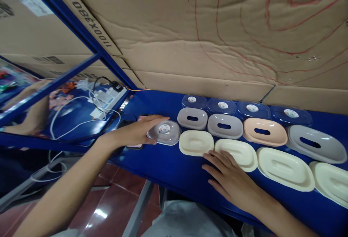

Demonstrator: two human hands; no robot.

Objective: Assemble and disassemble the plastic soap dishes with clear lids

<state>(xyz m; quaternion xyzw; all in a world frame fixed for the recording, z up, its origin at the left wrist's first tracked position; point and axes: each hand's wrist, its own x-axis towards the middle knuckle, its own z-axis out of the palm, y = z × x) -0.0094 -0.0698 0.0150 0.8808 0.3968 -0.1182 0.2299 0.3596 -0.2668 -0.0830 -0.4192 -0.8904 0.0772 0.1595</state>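
My left hand [138,131] is closed around the left end of a soap box with a clear lid [174,132] and a round white sticker. My right hand [227,175] is open, its fingers spread and its fingertips at the near edges of two cream oval trays, one on the left [196,143] and one beside it [246,156]. I cannot tell if it touches them. Behind the row of cream trays lie slotted oval dishes: two greyish ones, a peach one [265,125] and a pale grey one [323,153]. Clear stickered lids [252,115] form the back row.
A phone [135,146] lies under my left wrist on the blue table [160,164]. Cardboard [174,55] walls the back. Past a blue frame bar [54,88] are a power strip [108,101], white cables and another person's arm [35,113].
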